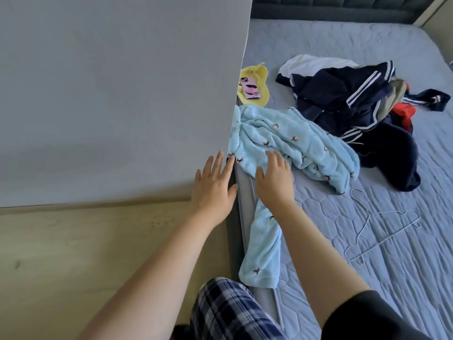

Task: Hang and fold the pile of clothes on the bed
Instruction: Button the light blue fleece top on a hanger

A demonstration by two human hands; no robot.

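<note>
Big flat grey panel fills everything left of the pale blue fleece garment with small dark bird prints, its edge running right along the fleece; under the fleece, the blue quilted mattress of the bed. Just beyond the fleece and touching it on the right, the heap of navy white-striped clothes, with white, olive and red pieces tucked in. The fleece itself sprawls near the bed's edge, one long limb trailing toward the person. It looks soft, light and floppy, sure to sag wherever it isn't held, so I'd take it at a hem or the shoulders, both hands apart. To the fleece's near right, a thin white wire hanger lies flat, apart from it. Left hand beside the fleece, fingers straight, flat against the panel's edge, holding nothing; right hand spread over the fleece, fingers extended, not yet gripping. Beyond the fleece, a yellow cloth with a pink-cased phone on it.
</note>
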